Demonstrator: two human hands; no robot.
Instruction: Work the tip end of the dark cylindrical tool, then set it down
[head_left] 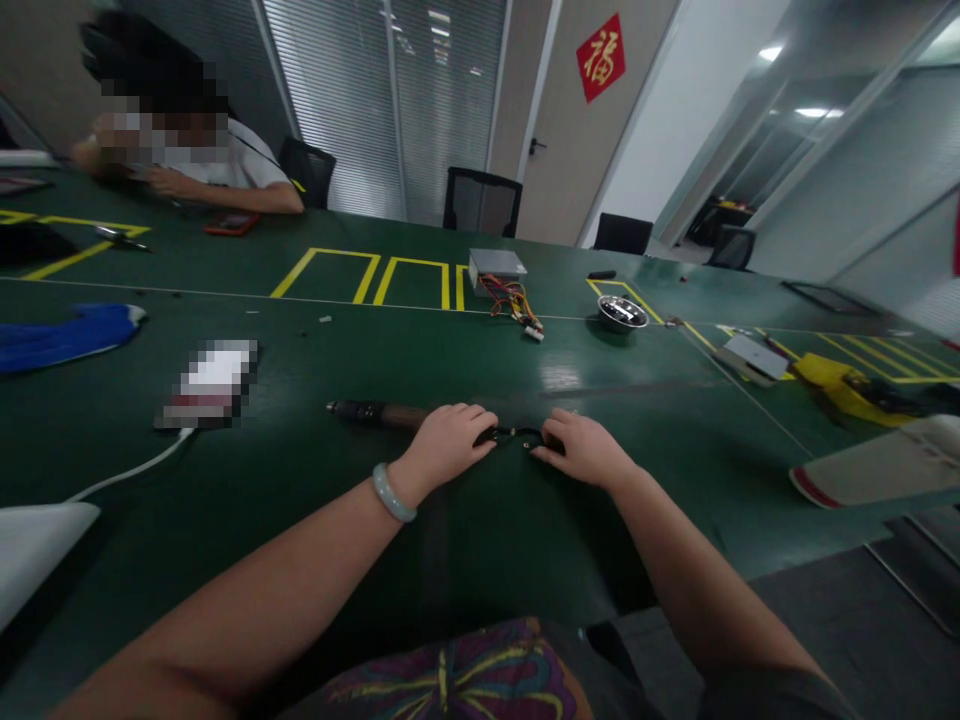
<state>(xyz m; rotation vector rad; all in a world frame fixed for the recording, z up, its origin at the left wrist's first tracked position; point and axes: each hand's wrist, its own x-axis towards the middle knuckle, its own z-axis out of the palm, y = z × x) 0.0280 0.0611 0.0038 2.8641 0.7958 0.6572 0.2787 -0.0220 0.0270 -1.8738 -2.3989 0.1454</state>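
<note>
An electric screwdriver [375,413], dark with a brownish body and a metal tip pointing left, lies on the green table. Over its rear end my left hand [454,437] is closed, so that part is hidden. A black cable [517,431] runs from there to my right hand [581,447], whose fingers are pinched around it. Part of the cable disappears under the right fingers. Both hands rest low at the tabletop, a short gap apart.
A power supply unit [497,264] with coloured wires and a metal bowl [622,313] stand farther back. At left lie a phone [210,382] on a white cable and a blue cloth-like thing [67,338]. A white cylinder [877,465] is at right. Another person [247,160] sits across.
</note>
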